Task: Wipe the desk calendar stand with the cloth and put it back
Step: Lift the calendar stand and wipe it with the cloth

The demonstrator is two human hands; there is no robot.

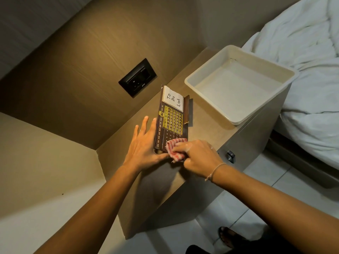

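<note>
Desk calendar stand point(171, 119) lies flat on the bench point(207, 123), near its wall-side edge. Left hand point(145, 143) flat and spread, fingers apart, pressed against the stand's left edge. Right hand point(199, 158) pinched tight on a red-checked cloth point(175, 147) (bunched) at the stand's near end. White plastic tub point(238, 83) at the far corner.
</note>
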